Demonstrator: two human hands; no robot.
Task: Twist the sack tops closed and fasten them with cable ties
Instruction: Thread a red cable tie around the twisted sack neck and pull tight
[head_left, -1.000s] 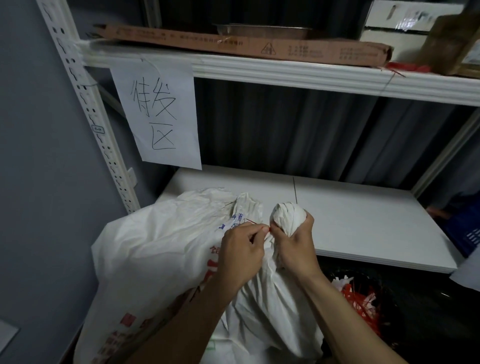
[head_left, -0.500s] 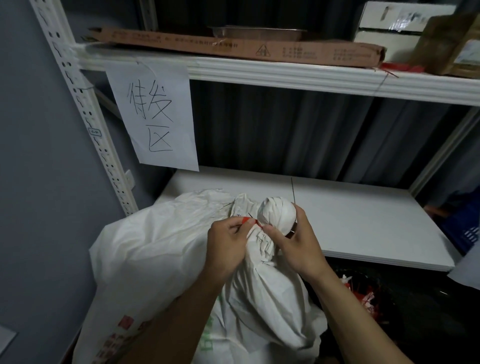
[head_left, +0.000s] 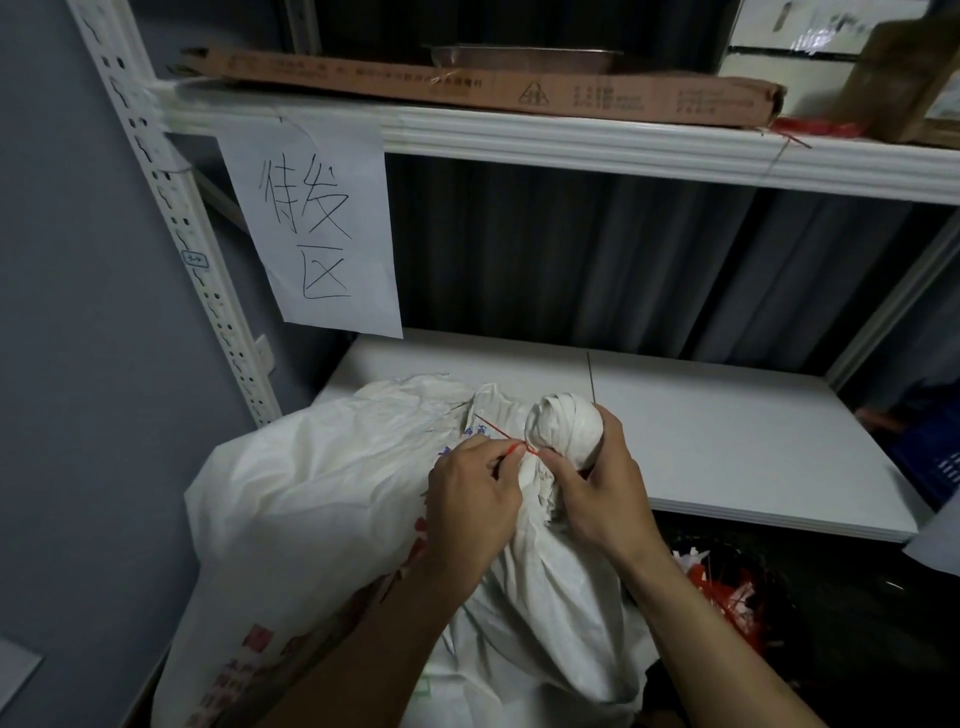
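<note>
A white woven sack (head_left: 524, 613) stands in front of me, its top twisted into a tight knob (head_left: 563, 423). My right hand (head_left: 597, 483) grips the twisted neck just below that knob. A thin red cable tie (head_left: 511, 440) runs across the neck on the left side. My left hand (head_left: 472, 499) pinches the tie's free end between thumb and fingers, right beside the neck. A second white sack (head_left: 322, 493) with red print lies to the left, partly under my left arm.
A white shelf board (head_left: 727, 441) lies behind the sacks, with a white upright post (head_left: 171, 208) at left and a handwritten paper sign (head_left: 311, 228) hanging from the upper shelf (head_left: 571, 140). A dark bin with red and white scraps (head_left: 727, 592) sits at lower right.
My hands have shifted slightly on the neck, and the red tie now shows stretched from the neck to my left fingers. The sack knob stays in my right hand.
</note>
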